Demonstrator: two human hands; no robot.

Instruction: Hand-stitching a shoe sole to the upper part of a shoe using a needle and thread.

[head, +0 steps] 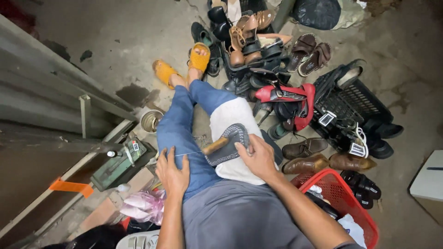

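Note:
A dark grey shoe sole with white stitching along its edge lies on a white cloth across my right thigh. My right hand presses on its near end and holds it there. A wooden-handled awl sticks out of the sole's left side. A thin thread runs from it leftward to my left hand, which rests on my left knee and pinches that thread. I sit in blue jeans with yellow sandals on my feet.
A heap of shoes and sandals lies ahead, with a red bag and a black crate to the right. Brown leather shoes and a red basket sit at my right. A green box and a tin can stand left.

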